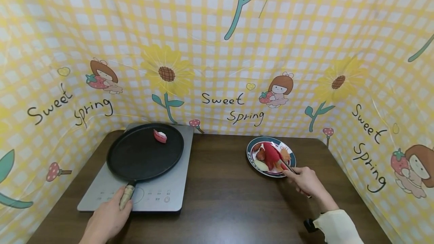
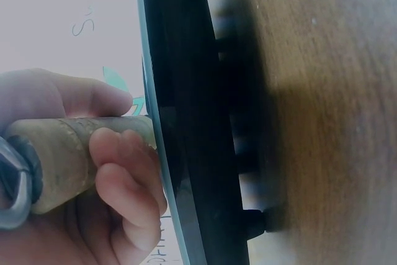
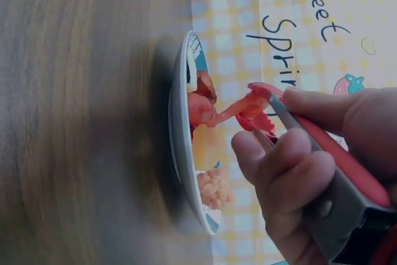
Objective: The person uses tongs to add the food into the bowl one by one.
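Note:
My left hand [image 1: 107, 214] holds the wooden handle [image 1: 127, 197] of a black flat pan [image 1: 142, 157], fingers curled round it in the left wrist view. The pan sits on a silver induction cooktop [image 1: 176, 183], and a small pink-and-white food piece [image 1: 161, 136] lies toward its far right. My right hand [image 1: 305, 182] grips red-headed tongs [image 3: 347, 166] over a patterned plate [image 1: 251, 161]. Between the tong heads is an orange-pink food strip [image 3: 232, 111], its lower end reaching the other food. Reddish-brown pieces [image 1: 260, 154], a pale slice [image 1: 262, 165] and a crumbly orange piece [image 3: 214, 188] share the plate.
Brown wooden tabletop [image 1: 217, 187] lies between the cooktop and the plate. A yellow checked cloth [image 1: 217, 59] with printed flowers and figures hangs behind and along both sides.

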{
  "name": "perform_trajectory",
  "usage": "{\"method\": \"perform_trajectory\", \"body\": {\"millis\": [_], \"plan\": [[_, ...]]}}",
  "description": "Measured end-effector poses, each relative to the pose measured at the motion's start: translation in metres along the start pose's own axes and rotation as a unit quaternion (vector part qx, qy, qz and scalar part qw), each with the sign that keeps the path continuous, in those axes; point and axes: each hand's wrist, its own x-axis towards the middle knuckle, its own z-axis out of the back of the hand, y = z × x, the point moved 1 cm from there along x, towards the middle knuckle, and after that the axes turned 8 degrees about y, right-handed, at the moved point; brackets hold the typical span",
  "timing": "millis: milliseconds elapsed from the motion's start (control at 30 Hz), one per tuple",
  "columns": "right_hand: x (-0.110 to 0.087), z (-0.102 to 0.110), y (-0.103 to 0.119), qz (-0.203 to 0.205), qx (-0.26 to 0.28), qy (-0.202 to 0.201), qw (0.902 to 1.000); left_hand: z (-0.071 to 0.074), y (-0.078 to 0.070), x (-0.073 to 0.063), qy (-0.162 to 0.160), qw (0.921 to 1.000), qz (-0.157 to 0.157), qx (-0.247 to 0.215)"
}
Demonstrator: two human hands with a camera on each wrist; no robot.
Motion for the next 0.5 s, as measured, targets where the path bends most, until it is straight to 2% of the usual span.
{"method": "perform_trajectory", "body": {"millis": [167,367,500], "plan": [[0.0016,0.0021,-0.0031,-0.009,0.049,0.004,0.9987,-0.0002,0.0000,0.0008,0.004,1.0000,0.003,0.001],[0.0025,0.0044,-0.0055,-0.029,0.132,0.025,0.9905,-0.0004,-0.0005,0.0008,0.002,1.0000,0.005,0.002],[0.0020,0.0032,-0.0066,-0.025,0.145,0.030,0.9886,0.0000,-0.0008,0.0004,0.000,1.0000,0.003,0.004]]}}
